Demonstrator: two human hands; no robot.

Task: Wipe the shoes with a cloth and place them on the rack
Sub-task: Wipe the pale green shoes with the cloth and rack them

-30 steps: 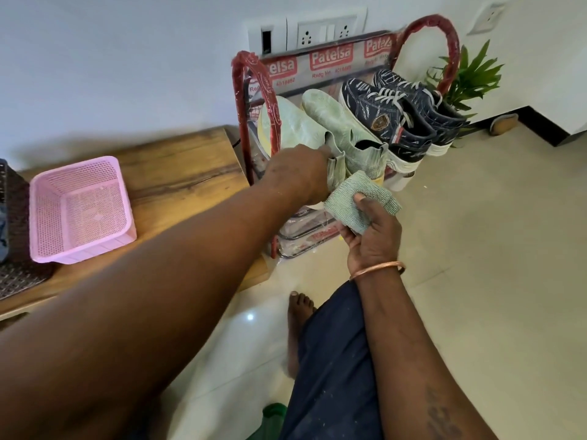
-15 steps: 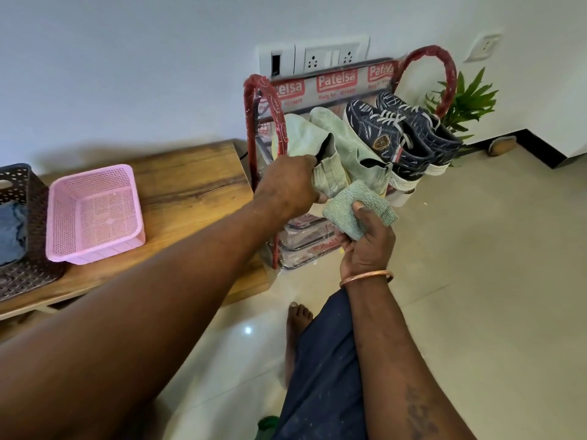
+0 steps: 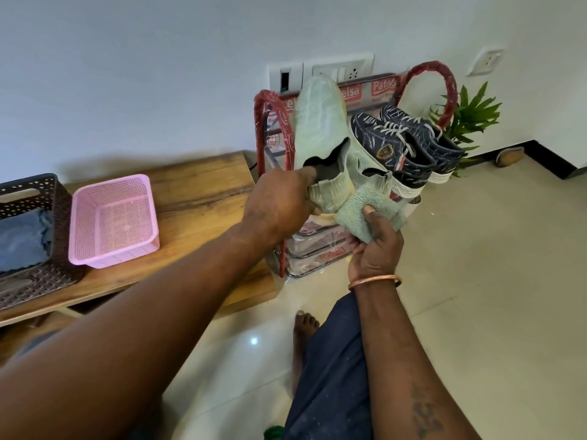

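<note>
Far left: a dark brown perforated basket (image 3: 30, 195) stands on the wooden bench (image 3: 203, 188) and holds a folded blue fabric (image 3: 22, 239). Just beside it on the same bench is a pink mesh basket (image 3: 111, 220), its perforated floor visible across its whole width. The left hand (image 3: 279, 204) reaches past the bench end and grips a pale green shoe (image 3: 317, 122) at the heel collar, fingers curled round the rim and one fingertip inside the opening. The shoe is held toe-up in front of the top of the rack (image 3: 262, 128); whether its sole touches the rack cannot be determined. The rack has red-wrapped arched ends and is covered in clear printed plastic. It stands on the floor against the wall, touching the bench end. A second pale green shoe (image 3: 365, 166) lies on the top tier, just right of the held one. Below it, the right hand (image 3: 374, 249), with a copper bangle (image 3: 374, 281) at the wrist, holds a green cloth (image 3: 355, 217), thumb pressed on top and fingers closed underneath. The cloth sits against the heel of the second shoe. Further right on the top tier rest two navy sneakers (image 3: 390, 147) side by side, toes to the wall. A green plant (image 3: 470, 112) stands behind the rack's right arch.
</note>
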